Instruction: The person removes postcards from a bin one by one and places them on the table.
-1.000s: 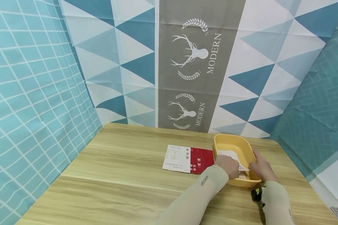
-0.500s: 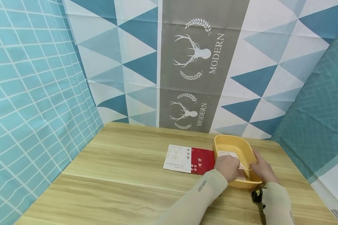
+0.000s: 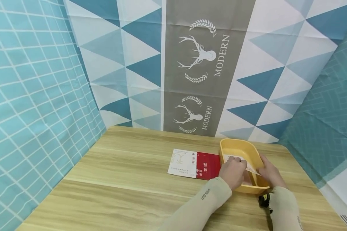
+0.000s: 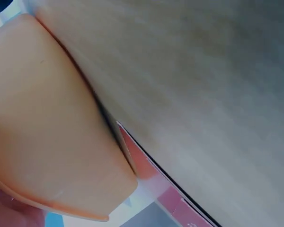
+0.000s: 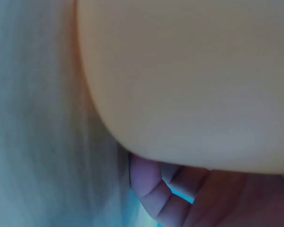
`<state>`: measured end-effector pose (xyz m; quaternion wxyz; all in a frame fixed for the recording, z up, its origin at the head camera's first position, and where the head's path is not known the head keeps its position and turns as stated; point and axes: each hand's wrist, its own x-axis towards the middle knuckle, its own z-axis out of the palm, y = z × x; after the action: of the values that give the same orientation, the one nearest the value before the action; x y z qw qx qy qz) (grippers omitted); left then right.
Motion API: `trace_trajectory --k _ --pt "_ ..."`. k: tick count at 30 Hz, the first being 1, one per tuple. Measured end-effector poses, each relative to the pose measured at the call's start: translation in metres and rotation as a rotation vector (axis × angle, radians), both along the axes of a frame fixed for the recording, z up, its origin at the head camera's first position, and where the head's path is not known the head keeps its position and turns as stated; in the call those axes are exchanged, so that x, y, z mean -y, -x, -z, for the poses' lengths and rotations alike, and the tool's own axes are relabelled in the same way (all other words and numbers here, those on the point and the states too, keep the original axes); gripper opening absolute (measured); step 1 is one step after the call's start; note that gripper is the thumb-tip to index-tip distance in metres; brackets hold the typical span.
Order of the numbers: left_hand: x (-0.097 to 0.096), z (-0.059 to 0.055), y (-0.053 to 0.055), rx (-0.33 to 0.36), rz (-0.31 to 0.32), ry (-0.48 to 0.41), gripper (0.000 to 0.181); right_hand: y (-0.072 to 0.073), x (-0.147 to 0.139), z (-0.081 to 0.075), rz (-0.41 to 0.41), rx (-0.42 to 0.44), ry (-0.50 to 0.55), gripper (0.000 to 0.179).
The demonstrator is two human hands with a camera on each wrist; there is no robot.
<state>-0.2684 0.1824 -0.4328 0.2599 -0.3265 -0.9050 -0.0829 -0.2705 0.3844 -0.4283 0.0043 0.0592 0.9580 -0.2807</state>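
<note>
A yellow plastic bin [image 3: 240, 146] stands at the right of the wooden table. My left hand [image 3: 232, 173] reaches over its near left side, fingers curled at a white printed card [image 3: 251, 169] that it pinches inside the bin. A pinkish card [image 3: 247, 179] lies lower down in there. With the thumb inside the rim, my right hand [image 3: 269, 171] grips the bin's right wall. In the right wrist view its fingers [image 5: 146, 175] rest against the outside of the bin. The left wrist view has the bin's wall [image 4: 52, 113] and part of the left hand at the lower left.
To the left of the bin lie a white printed card [image 3: 182, 163] and a red printed card [image 3: 207, 165], overlapping on the table [image 3: 118, 179]. A patterned cloth [image 3: 144, 64] hangs behind the table. A black device [image 3: 264, 200] is strapped at the right wrist.
The card in the left hand has turned, its raised corner swinging within the bin. The left hand has shifted slightly left and its fingers show more. The right hand stays on the bin.
</note>
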Motion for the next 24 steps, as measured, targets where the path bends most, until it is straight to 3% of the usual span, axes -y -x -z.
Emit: trace_trajectory --k 3,5,7,12,14,17,20,24 --pt "0.004 -0.001 -0.005 -0.091 -0.003 -0.066 0.015 0.0 -0.004 0.002 -0.014 0.005 -0.014 0.073" --pt "0.008 -0.005 -0.01 -0.099 -0.01 -0.154 0.014 -0.001 -0.006 0.003 -0.015 0.008 -0.026 0.072" --pt "0.015 -0.013 -0.015 -0.023 -0.003 -0.292 0.011 -0.001 -0.007 0.003 -0.015 0.002 -0.041 0.072" --pt "0.045 -0.033 -0.015 0.309 0.063 -0.701 0.017 -0.001 -0.006 0.0 0.004 0.002 -0.007 0.074" --pt "0.065 -0.035 -0.008 0.375 0.105 -0.796 0.018 -0.001 -0.003 0.001 0.014 0.013 0.015 0.074" --pt "0.097 -0.036 0.009 0.401 0.133 -0.858 0.019 -0.002 -0.001 0.002 0.022 0.025 0.044 0.075" --pt "0.129 -0.043 0.027 0.436 0.091 -0.918 0.028 -0.002 -0.001 0.0 0.033 0.036 0.053 0.075" --pt "0.162 -0.056 0.047 0.554 0.059 -1.041 0.034 -0.003 -0.005 -0.003 0.042 0.047 0.054 0.076"
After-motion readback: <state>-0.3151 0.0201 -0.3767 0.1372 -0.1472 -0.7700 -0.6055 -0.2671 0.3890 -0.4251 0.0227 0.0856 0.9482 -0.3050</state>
